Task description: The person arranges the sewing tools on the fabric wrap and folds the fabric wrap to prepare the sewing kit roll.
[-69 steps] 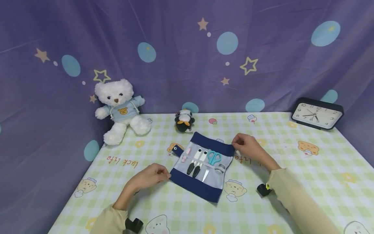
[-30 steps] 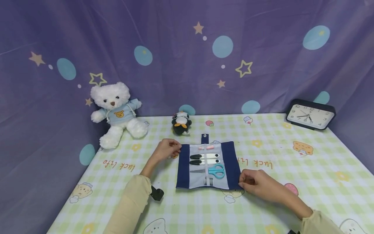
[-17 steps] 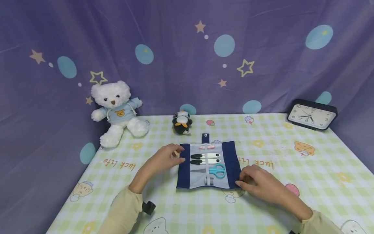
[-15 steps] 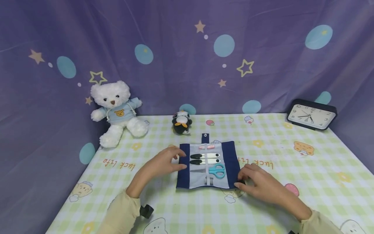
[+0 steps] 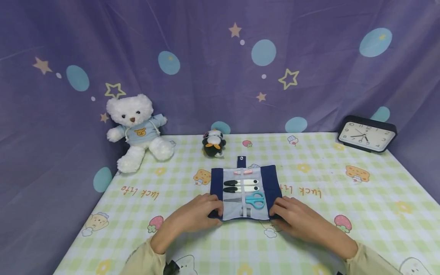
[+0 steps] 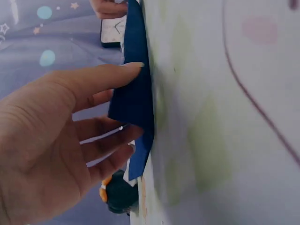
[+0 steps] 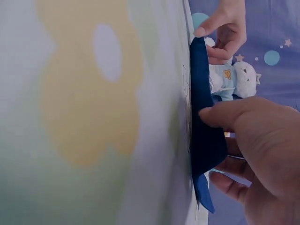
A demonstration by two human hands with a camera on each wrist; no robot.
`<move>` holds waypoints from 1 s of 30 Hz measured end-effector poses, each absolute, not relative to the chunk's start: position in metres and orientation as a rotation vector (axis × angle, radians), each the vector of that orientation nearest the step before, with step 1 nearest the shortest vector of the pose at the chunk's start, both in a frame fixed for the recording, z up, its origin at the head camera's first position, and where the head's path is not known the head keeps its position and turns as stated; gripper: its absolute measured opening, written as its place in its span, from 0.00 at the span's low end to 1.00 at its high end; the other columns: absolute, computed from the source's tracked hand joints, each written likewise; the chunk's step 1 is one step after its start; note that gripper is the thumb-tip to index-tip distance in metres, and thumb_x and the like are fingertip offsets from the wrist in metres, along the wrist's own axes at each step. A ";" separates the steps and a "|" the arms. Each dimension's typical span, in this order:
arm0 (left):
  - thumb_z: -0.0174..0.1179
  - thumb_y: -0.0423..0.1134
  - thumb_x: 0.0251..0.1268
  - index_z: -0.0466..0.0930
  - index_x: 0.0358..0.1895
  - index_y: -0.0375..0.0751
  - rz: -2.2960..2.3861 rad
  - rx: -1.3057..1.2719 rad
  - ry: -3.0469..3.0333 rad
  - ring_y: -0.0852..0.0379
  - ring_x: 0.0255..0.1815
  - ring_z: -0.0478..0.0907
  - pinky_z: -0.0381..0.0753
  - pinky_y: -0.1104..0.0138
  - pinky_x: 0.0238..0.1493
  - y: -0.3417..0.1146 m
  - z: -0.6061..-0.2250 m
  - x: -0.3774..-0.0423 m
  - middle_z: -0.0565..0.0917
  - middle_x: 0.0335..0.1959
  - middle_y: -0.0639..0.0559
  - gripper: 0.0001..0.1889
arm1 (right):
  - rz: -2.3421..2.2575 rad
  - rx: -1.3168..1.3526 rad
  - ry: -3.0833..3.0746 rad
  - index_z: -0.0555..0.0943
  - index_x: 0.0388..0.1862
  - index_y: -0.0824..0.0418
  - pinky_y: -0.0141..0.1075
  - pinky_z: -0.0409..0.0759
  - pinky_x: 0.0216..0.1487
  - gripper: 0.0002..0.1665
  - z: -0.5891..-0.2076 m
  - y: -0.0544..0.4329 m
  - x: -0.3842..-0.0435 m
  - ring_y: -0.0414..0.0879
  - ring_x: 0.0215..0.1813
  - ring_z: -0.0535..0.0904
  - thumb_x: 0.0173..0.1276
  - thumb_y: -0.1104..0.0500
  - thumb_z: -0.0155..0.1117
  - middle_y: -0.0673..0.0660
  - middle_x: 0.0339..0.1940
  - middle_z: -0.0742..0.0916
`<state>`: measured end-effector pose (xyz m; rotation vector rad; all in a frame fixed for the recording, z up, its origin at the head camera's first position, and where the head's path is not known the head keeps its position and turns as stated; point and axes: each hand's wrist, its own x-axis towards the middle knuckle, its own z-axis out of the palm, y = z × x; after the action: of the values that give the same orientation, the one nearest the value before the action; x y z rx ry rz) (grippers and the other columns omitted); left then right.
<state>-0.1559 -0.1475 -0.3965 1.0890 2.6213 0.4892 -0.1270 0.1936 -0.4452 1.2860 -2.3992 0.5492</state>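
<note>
A navy cloth tool roll (image 5: 271, 187) with a pale grey inside lies unfolded at mid-table, its snap tab (image 5: 241, 162) pointing away. Under its elastic strap sit turquoise scissors (image 5: 256, 200), two white tools (image 5: 249, 183) with black ends, a small pink item (image 5: 245, 172) and a silvery cylinder (image 5: 245, 211). My left hand (image 5: 196, 212) pinches the near left corner, thumb outside and fingers inside. At the near right corner my right hand (image 5: 300, 219) pinches likewise. In both wrist views the cloth's near edge (image 6: 133, 96) stands raised off the table.
A white teddy bear (image 5: 141, 131) sits at the back left. Behind the roll is a penguin plush (image 5: 214, 143), and a black-framed clock (image 5: 367, 134) stands at the back right. A checked cloth (image 5: 343, 175) covers the table; a purple curtain (image 5: 206, 95) rises behind.
The roll was turned so its tab points away. My left hand then left the far left corner and came down to the near left one; my right hand shifted slightly inward.
</note>
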 end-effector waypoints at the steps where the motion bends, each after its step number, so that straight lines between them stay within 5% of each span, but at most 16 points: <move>1: 0.72 0.41 0.66 0.81 0.39 0.52 0.523 1.091 2.614 0.60 0.40 0.72 0.73 0.59 0.48 -0.149 -0.398 -0.157 0.77 0.38 0.61 0.08 | 0.557 1.277 -2.402 0.83 0.41 0.51 0.35 0.77 0.39 0.14 -0.445 0.194 -0.127 0.37 0.38 0.75 0.60 0.63 0.78 0.43 0.40 0.80; 11: 0.62 0.40 0.77 0.80 0.41 0.51 0.820 0.977 2.529 0.65 0.30 0.74 0.76 0.66 0.38 -0.160 -0.406 -0.166 0.81 0.32 0.63 0.03 | 0.790 1.081 -2.568 0.84 0.43 0.51 0.37 0.81 0.42 0.06 -0.447 0.197 -0.128 0.34 0.43 0.79 0.72 0.62 0.70 0.41 0.42 0.84; 20: 0.57 0.41 0.80 0.81 0.42 0.41 1.097 0.777 2.441 0.59 0.28 0.74 0.75 0.65 0.33 -0.164 -0.414 -0.177 0.82 0.30 0.52 0.08 | 1.221 0.921 -2.674 0.85 0.42 0.55 0.33 0.74 0.30 0.07 -0.448 0.197 -0.144 0.33 0.25 0.70 0.81 0.60 0.59 0.43 0.27 0.81; 30: 0.55 0.41 0.80 0.79 0.38 0.39 1.131 0.685 2.410 0.58 0.28 0.67 0.69 0.63 0.38 -0.159 -0.416 -0.189 0.75 0.28 0.53 0.10 | 1.200 0.685 -2.745 0.84 0.38 0.54 0.34 0.71 0.30 0.07 -0.450 0.189 -0.156 0.36 0.24 0.69 0.78 0.61 0.63 0.43 0.23 0.78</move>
<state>-0.1888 -0.1588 -0.4157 0.6855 2.4097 1.1313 -0.1558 0.1893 -0.4500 0.6852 -2.7451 1.2002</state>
